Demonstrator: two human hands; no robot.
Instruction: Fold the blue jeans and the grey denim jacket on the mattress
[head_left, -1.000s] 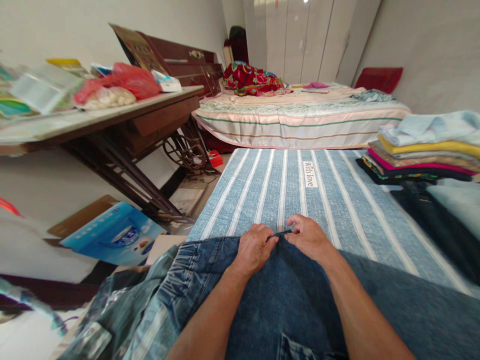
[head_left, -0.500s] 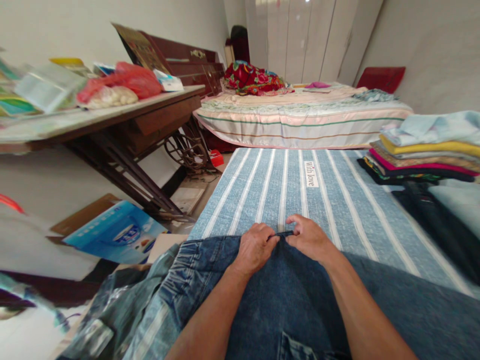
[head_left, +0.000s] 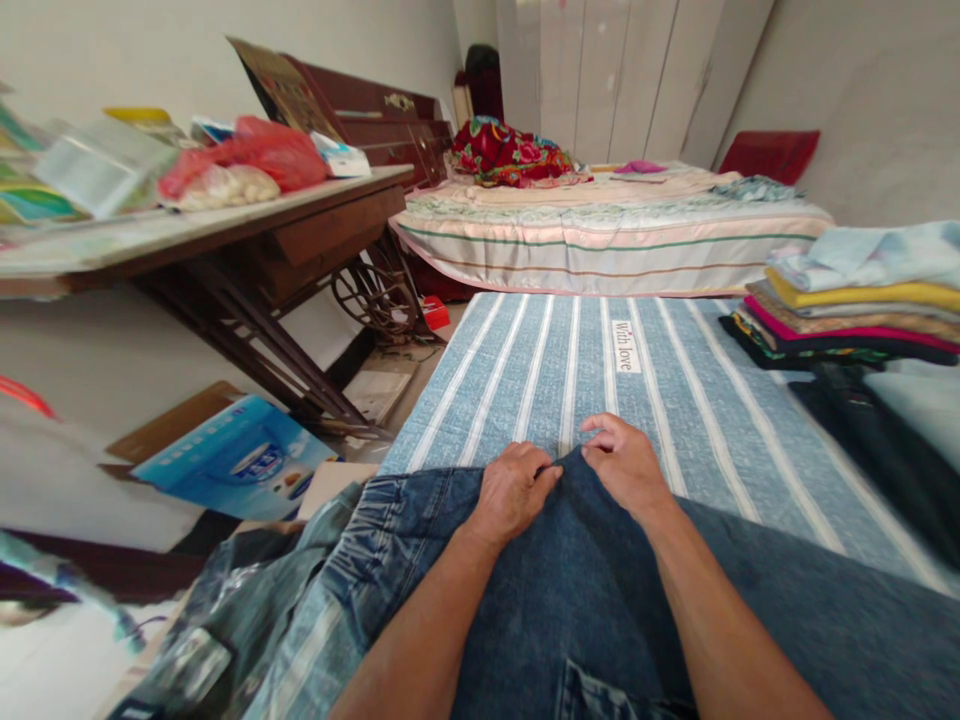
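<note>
A pair of dark blue jeans lies spread across the near end of the striped blue cover, its gathered elastic waistband toward the left. My left hand grips the far edge of the denim, thumb and fingers closed on it. Just to its right, my right hand pinches the same edge between thumb and finger, lifting it into a small peak; its other fingers are loosely curled. Part of the jeans is hidden under my forearms.
Folded clothes are stacked on the right, with dark trousers beside them. On the left stands a sewing-machine table carrying bags, above a blue box. Other garments lie at lower left. A bed stands beyond.
My right hand has risen slightly, pulling the pinched denim edge up into a peak. My left hand keeps its hold in nearly the same place. The view has shifted slightly.
</note>
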